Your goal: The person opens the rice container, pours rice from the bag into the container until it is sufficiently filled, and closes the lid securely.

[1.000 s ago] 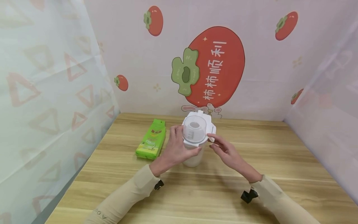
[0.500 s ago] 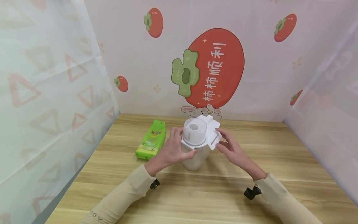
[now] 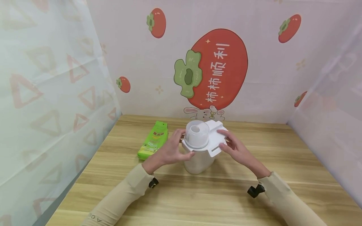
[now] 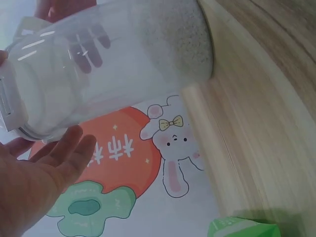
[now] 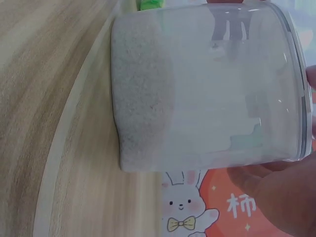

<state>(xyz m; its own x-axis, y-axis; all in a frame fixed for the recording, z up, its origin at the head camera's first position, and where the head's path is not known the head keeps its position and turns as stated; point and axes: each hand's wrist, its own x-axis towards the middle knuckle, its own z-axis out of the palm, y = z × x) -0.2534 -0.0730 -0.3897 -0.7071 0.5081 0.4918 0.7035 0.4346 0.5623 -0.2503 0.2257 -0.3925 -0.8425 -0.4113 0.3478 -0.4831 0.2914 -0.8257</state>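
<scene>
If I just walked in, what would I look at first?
Probably the big red persimmon picture on the back wall, with a little bunny under it. Next, the see-through white jar in the middle of the wooden table, with the left hand and right hand at its lid. A bright green packet lies to its left.

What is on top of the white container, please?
On the container sits a white lid with a clear round cup standing on it. The left hand and right hand touch the lid's edges. The inside under the lid is hidden.
</scene>
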